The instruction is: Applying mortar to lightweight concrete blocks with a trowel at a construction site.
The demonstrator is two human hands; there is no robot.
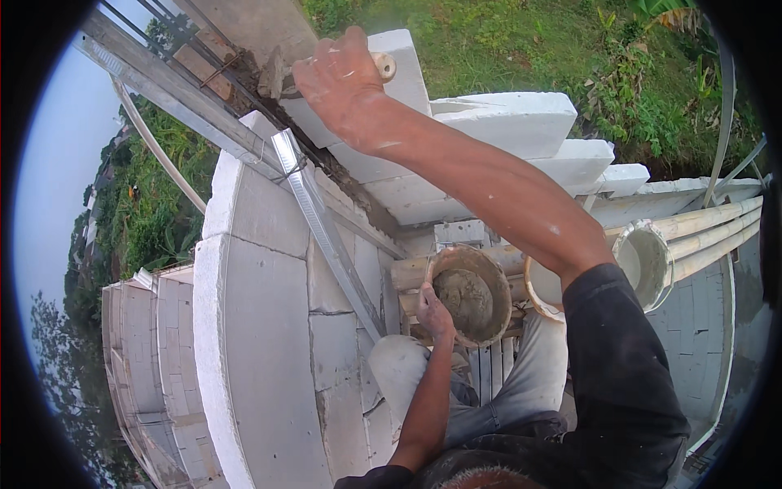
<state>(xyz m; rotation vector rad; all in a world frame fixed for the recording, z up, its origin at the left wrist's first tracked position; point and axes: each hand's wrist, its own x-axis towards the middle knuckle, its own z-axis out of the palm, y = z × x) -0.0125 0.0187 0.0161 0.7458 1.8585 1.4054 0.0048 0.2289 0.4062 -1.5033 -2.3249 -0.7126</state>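
Up at the wall's top, my right hand point(338, 77) grips the pale round handle point(384, 67) of a trowel, whose mortar-coated blade point(273, 77) lies at the grey column point(252, 24) beside steel rebar and a mortar-smeared joint. My left hand point(432, 310) is closed on the near-left rim of a round bucket point(471, 300) with wet grey mortar inside. The bucket sits among bamboo poles point(705, 224), above my legs. White blocks point(501, 114) form the stepped wall under my right arm.
A block wall point(261, 326) runs along my left, with a metal channel point(330, 244) leaning across it. Two more buckets point(639, 265) stand at the right, partly behind my arm. Lower block walls point(147, 359) lie far left. Grassy ground point(505, 41) and plants lie beyond the wall.
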